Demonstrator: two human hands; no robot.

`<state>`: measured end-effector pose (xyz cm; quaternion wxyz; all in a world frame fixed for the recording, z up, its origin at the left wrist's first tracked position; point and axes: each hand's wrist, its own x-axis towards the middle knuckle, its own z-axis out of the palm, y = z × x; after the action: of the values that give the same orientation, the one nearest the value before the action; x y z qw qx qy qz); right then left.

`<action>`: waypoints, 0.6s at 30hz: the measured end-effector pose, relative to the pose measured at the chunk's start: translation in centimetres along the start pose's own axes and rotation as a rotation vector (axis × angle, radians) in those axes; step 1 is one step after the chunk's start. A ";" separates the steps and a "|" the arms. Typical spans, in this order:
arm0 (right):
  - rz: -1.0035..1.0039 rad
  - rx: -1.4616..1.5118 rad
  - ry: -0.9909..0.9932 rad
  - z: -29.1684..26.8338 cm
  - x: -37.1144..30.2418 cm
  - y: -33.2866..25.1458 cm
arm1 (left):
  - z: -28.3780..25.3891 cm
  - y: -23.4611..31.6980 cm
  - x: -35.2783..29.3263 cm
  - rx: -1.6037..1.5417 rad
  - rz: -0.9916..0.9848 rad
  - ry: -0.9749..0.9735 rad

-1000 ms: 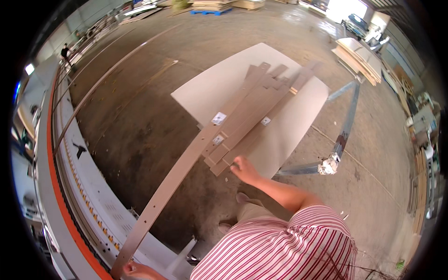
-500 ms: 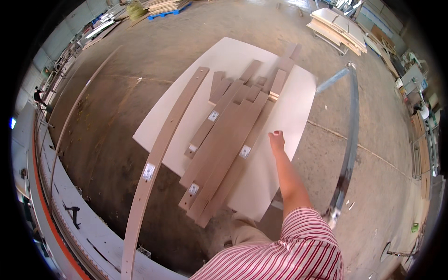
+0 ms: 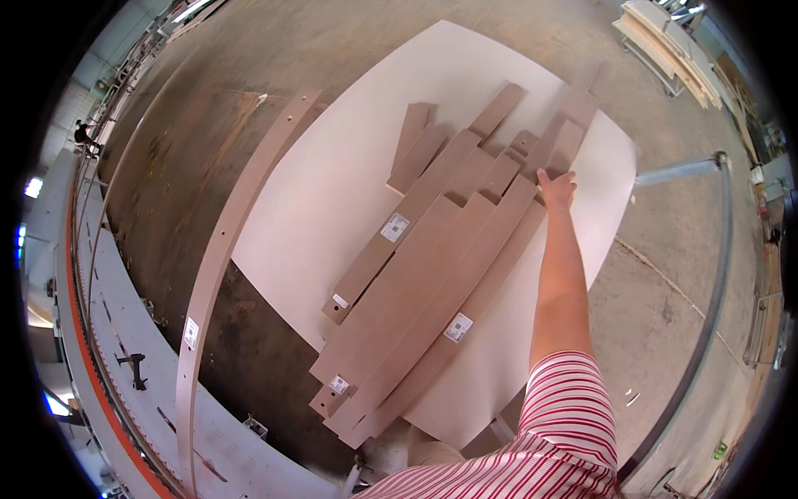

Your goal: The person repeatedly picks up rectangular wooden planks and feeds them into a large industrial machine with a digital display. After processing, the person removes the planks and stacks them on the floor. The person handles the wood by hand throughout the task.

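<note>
My right hand (image 3: 557,188) reaches over the far right of a pile of brown boards (image 3: 432,237). Its thumb and fingers straddle the near end of a short brown board (image 3: 568,143) and appear to grip it. That board lies on longer ones near the pile's far end. Several boards in the pile carry white labels. A large pale sheet (image 3: 291,224) bears the whole pile. My left hand is out of view.
On the left, a long brown board (image 3: 226,216) with holes runs from a grey machine bed (image 3: 158,391) past the sheet's edge. A metal bar frame (image 3: 721,249) stands at right. Stacked panels (image 3: 665,50) lie at the far right; a person (image 3: 85,137) is far left.
My right hand has moved away from me, from above the bare sheet to the short board's end. The view has shifted. The long left board now appears further left against the sheet.
</note>
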<state>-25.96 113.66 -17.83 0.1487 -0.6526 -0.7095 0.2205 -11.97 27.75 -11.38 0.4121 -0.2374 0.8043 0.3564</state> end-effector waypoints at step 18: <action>-0.265 0.376 -0.152 1.1 -5.9 -10.2 | -0.4 -1.2 -2.8 -0.102 -0.081 0.018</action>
<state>-34.69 107.19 -13.20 0.2415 -0.4960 -0.7445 0.3758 -9.86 26.95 -9.33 0.4064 -0.2939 0.7783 0.3779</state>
